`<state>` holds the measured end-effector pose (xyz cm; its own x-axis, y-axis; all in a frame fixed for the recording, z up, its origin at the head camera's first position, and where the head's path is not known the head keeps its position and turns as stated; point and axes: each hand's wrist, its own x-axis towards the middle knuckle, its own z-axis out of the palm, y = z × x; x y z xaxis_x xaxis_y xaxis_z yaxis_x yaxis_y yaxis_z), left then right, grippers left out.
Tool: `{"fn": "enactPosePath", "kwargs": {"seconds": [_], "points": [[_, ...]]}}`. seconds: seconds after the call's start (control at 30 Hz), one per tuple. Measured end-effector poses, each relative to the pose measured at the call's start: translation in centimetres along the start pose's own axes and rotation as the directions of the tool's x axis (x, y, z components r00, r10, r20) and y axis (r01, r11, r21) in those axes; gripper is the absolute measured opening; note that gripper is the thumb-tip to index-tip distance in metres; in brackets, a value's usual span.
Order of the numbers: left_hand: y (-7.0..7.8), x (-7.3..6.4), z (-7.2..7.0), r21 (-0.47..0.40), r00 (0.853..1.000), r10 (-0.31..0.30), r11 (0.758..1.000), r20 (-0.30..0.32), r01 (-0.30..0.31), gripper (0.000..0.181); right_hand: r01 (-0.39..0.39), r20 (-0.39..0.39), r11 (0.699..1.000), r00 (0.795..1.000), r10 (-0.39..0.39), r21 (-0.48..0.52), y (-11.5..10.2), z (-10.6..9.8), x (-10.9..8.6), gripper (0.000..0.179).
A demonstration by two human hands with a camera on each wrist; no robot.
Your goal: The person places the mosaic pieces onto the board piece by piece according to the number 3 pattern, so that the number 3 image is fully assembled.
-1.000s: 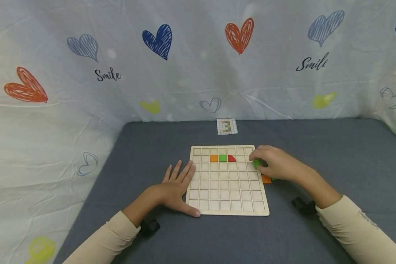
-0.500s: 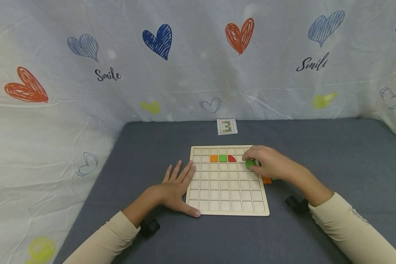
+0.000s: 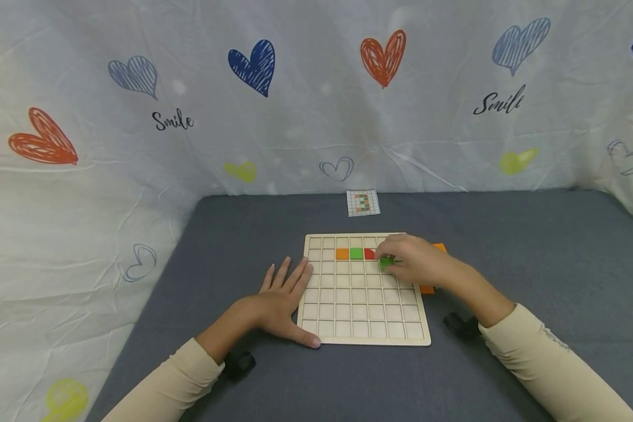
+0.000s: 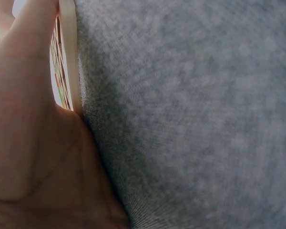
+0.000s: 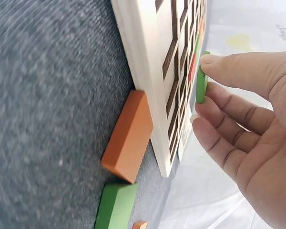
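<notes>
A wooden grid board lies flat on the table. In its second row from the far edge sit an orange square tile, a green square tile and a red tile with a curved edge, partly covered. My right hand pinches a green tile between thumb and fingertips above the board, just right of the red tile. My left hand rests along the board's left edge with fingers spread, its thumb at the near left corner.
Beside the board's right edge lie an orange block, a green block and another orange piece. A small card with a coloured grid pattern lies beyond the board, near the curtain.
My right hand has moved left over the board with the green tile, from the right edge toward the red tile. The left hand stays where it was.
</notes>
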<state>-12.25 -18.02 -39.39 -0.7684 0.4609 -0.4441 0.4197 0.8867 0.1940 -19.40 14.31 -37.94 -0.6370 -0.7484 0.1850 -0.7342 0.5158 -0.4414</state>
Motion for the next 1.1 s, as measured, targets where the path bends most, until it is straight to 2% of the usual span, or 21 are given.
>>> {"fn": "enactPosePath", "kwargs": {"seconds": [0.87, 1.1], "points": [[-0.7, 0.4, 0.5, -0.043, 0.999, 0.034, 0.998, -0.014, -0.035, 0.143, -0.018, 0.046, 0.999, 0.999, 0.016, 0.047, -0.6, 1.3, 1.4, 0.022], [-0.7, 0.6, 0.7, -0.030, 1.000, 0.025, 0.999, -0.012, -0.026, 0.144, 0.012, 0.029, 0.999, 0.999, -0.013, 0.036, -0.6, 1.6, 1.8, 0.019]]}}
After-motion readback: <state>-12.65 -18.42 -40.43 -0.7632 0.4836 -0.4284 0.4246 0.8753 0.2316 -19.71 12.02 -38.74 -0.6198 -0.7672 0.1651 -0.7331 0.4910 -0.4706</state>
